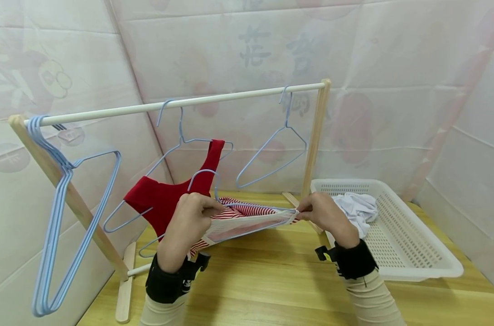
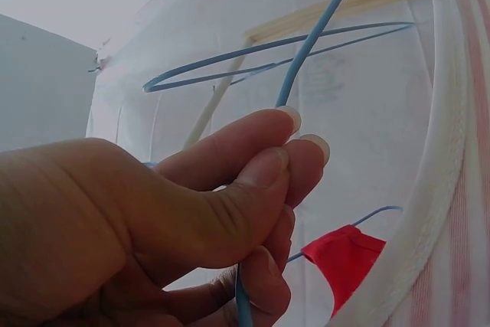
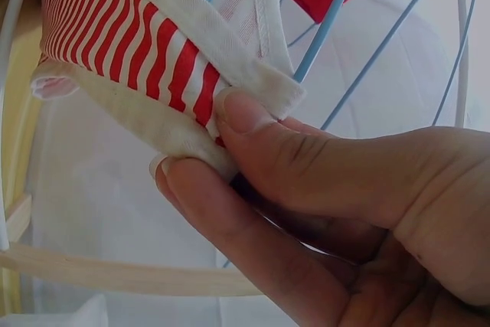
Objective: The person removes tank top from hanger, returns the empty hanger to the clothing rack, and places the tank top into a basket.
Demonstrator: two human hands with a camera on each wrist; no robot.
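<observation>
i had my left hand (image 1: 191, 217) pinching the blue wire hanger (image 1: 247, 207) and my right hand (image 1: 322, 213) pinching the striped garment's (image 1: 239, 222) strap onto it, above the surface, not yet hung on the rail (image 1: 181, 105).

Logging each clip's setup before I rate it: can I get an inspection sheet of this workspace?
Surface: wooden table, bare in front of the hands.
Job's things: red-and-white striped garment stretched over a blue wire hanger; red garment on a hanger behind it.
Clutter: white basket with white cloth; spare blue hangers bunched at the rail's left end, one at its right.
Grippers: left hand grips the hanger wire; right hand pinches the striped garment's white edge.
Cables: nothing seen.
Surroundings: wooden rack with white rail; pale printed sheeting on all sides.
</observation>
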